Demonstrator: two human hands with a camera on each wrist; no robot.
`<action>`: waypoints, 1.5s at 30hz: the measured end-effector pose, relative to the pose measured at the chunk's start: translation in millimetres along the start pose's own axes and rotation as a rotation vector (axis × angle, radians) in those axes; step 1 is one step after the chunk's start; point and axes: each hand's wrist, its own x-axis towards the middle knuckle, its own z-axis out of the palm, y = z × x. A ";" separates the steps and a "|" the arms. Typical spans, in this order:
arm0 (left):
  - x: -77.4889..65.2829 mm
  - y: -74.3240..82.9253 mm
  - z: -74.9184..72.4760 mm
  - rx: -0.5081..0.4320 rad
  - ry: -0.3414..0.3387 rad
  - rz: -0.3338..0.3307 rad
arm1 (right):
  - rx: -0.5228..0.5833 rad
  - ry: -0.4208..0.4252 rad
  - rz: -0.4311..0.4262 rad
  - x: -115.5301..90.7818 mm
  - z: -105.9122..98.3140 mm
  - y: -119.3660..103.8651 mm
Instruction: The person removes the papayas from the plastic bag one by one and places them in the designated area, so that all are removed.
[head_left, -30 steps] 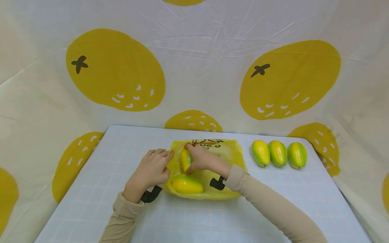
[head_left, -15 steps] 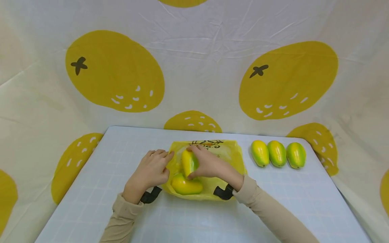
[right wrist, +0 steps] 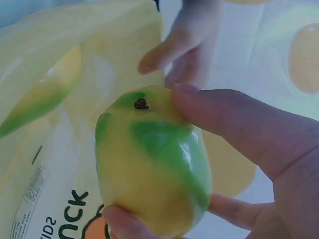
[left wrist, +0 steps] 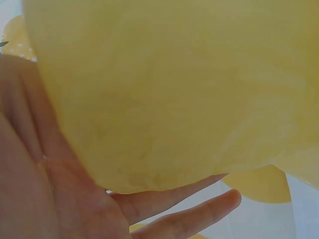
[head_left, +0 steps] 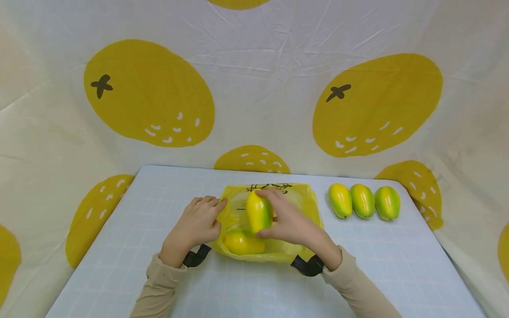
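A yellow-green mango (head_left: 257,213) is held in my right hand (head_left: 288,221), above the mouth of a yellow plastic bag (head_left: 304,203). In the right wrist view, thumb and fingers grip the mango (right wrist: 149,164) from both sides, its brown stem end facing the camera. A second mango (head_left: 243,243) lies in the near left part of the bag. My left hand (head_left: 197,223) holds the bag's left rim. In the left wrist view, the bag (left wrist: 169,109) covers most of the left hand (left wrist: 75,199); two fingers stretch out below it, and the rest are hidden.
A row of mangoes stands at the table's back right: one on the left (head_left: 339,201), one in the middle (head_left: 362,201), one on the right (head_left: 387,203). The white table (head_left: 131,212) meets a fruit-print cloth (head_left: 262,101) behind.
My right hand has lifted the mango out from the bag's left side and drawn it rightward and up. The left hand has stayed at the bag's rim. The row of mangoes is unchanged.
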 end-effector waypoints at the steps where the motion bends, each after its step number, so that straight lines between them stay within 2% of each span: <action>1: -0.2 -0.1 0.1 -0.001 -0.001 0.000 | 0.017 0.005 -0.001 -3.2 -1.4 -0.1; 7: -0.5 0.3 -0.4 0.006 -0.011 -0.006 | 0.120 0.011 -0.057 -21.0 -13.8 6.4; 16: -0.7 0.7 0.2 0.016 -0.012 -0.006 | 0.270 -0.002 -0.190 -38.4 -46.1 36.1; 19: -0.4 0.8 0.2 0.021 -0.011 -0.003 | 0.299 -0.019 -0.251 -46.5 -55.9 42.8; 23: -0.3 -0.1 0.6 0.024 -0.009 -0.001 | 0.287 -0.013 -0.284 -58.2 -66.4 48.6; 26: -0.4 -0.4 1.0 0.021 -0.010 -0.002 | 0.304 -0.004 -0.349 -64.2 -72.6 55.8; 31: -0.1 0.6 0.2 0.021 -0.014 0.000 | 0.394 -0.002 -0.500 -69.8 -84.9 74.7; 39: -1.1 0.7 -1.5 0.017 -0.011 0.000 | 0.417 0.083 -0.554 -88.4 -102.9 110.1; 45: -1.3 0.4 -2.0 0.019 -0.010 0.000 | 0.434 0.145 -0.513 -106.1 -112.3 133.9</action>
